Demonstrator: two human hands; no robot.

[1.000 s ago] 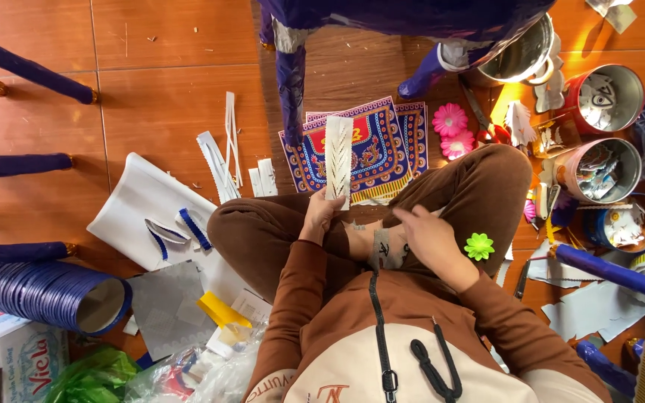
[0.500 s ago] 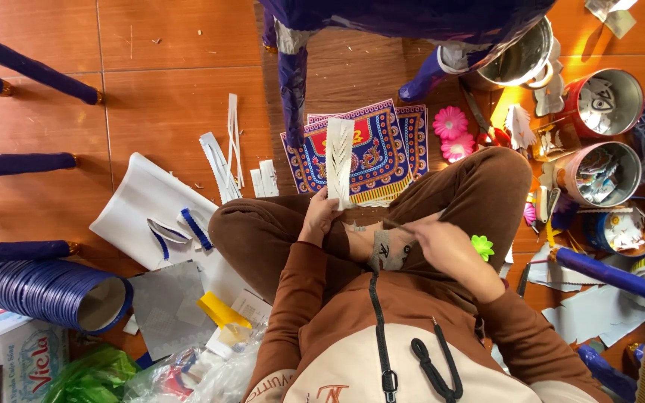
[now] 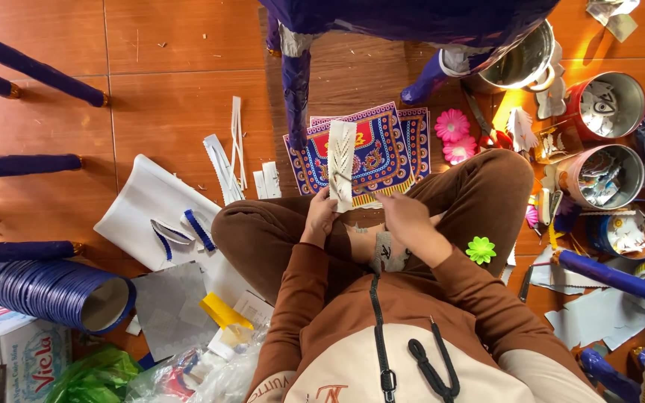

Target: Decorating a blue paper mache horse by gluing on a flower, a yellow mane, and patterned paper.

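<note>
Left hand [image 3: 321,216] gripping white cut-paper strip [image 3: 341,164] upright as before; right hand [image 3: 406,216], fingers curled, now moved in beside strip's lower edge, above patterned sheet [image 3: 382,149].

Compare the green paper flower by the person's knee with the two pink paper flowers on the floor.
The green paper flower is single and smaller; the pink paper flowers form a larger pair. The green one lies by the right forearm, the pink ones past the knee, near the patterned blue paper sheet. All are daisy-shaped.
</note>
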